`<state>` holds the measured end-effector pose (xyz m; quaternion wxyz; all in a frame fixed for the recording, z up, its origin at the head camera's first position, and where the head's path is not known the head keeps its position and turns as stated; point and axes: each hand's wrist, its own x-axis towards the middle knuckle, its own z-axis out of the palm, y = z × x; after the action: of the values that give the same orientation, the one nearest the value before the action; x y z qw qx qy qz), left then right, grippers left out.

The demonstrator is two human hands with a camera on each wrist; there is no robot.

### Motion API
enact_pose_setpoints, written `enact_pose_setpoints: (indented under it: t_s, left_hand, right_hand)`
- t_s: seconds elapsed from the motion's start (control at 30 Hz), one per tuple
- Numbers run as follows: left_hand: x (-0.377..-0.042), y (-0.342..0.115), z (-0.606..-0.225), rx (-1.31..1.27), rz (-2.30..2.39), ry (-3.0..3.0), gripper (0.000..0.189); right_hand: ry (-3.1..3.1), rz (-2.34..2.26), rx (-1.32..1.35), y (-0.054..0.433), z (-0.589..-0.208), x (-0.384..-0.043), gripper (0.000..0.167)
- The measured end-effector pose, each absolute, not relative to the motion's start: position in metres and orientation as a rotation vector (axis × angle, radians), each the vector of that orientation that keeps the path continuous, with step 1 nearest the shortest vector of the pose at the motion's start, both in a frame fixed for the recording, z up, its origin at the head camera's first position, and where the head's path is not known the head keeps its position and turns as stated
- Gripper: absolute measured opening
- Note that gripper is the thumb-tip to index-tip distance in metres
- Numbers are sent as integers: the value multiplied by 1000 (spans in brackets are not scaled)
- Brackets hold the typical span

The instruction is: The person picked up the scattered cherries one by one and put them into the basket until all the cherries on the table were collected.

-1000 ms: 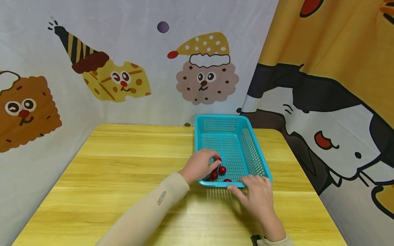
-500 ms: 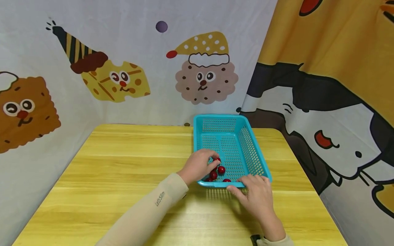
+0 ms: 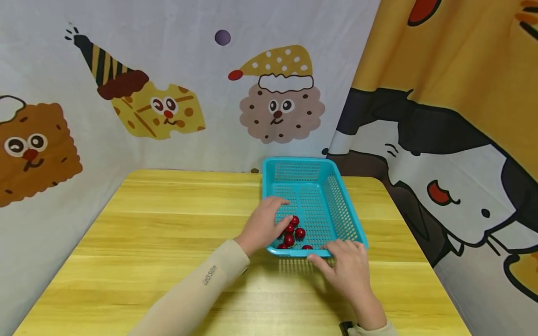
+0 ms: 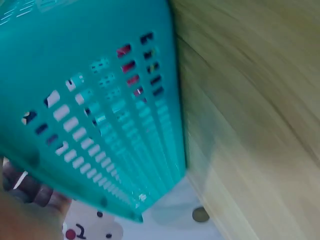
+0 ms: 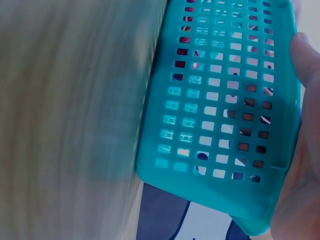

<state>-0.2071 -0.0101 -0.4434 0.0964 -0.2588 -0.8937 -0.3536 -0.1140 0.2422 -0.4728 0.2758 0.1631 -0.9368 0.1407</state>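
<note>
Several dark red cherries lie inside the near left corner of a blue perforated plastic basket. My left hand is over the basket's left rim, thumb and fingers spread apart beside the cherries. Part of that hand hides some of the fruit. At the near right corner my right hand grips the rim, thumb outside and fingers over the inner side. The right wrist view also shows the thumb against the outer wall. Through the basket's holes in the left wrist view, bits of red cherry show.
The basket stands on a yellow wood-grain table, toward its right side. Behind the table hangs a pale curtain with cartoon prints. An orange curtain with a cat print hangs at the right.
My left hand has drawn back slightly left, and its fingers have spread away from the cherries, exposing more of them. The right hand keeps its hold on the rim.
</note>
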Motion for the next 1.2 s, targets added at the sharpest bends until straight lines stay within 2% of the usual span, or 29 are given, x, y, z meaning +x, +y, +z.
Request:
enact_pose_setpoints:
  t_s: [0.23,0.47,0.63,0.97,1.2]
  left_hand:
    - [-192,-63,-446,-701,-914,-2548,49]
    - [-167,-148,-459,-464,-892,-2716,50]
    - [-160,-190,-464,-359,-868,-2792,49]
    - [-155,-221,-469,-331,-760,-2818,55]
    - [-150,-230,-472,-308,-733,-2824,58]
  right_hand:
    - [-2498,391,454,240,-474,-118,63]
    - [-2537,387,441,242,-474,-115,49]
    - [-2544,377,422,248,-473,-116,45]
    - [-2612,360,420,248,-468,-114,38]
    - [-2672,346,368,244,-459,-108,40]
